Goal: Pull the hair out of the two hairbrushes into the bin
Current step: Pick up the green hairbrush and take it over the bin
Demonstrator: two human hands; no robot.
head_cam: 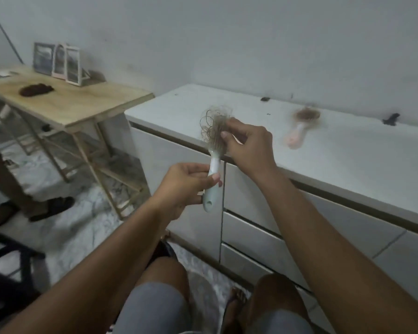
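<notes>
Gripping the blue brush [214, 165] by its handle in the left hand [186, 184], in front of the worktop [348, 165]. Pinching its hair [214, 127] with the right hand [247, 147]. Next, likely pulling it free, then finding the bin, not in sight.

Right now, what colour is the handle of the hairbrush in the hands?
The hairbrush handle is pale mint-blue; the head view shows it best.

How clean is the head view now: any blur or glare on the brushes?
Head view: dim flat light, no glare; pink hairbrush on the white cabinet top is smeared with blur; left hand, blue hairbrush, and right hand pinching its hair clump are reasonably sharp.
</notes>
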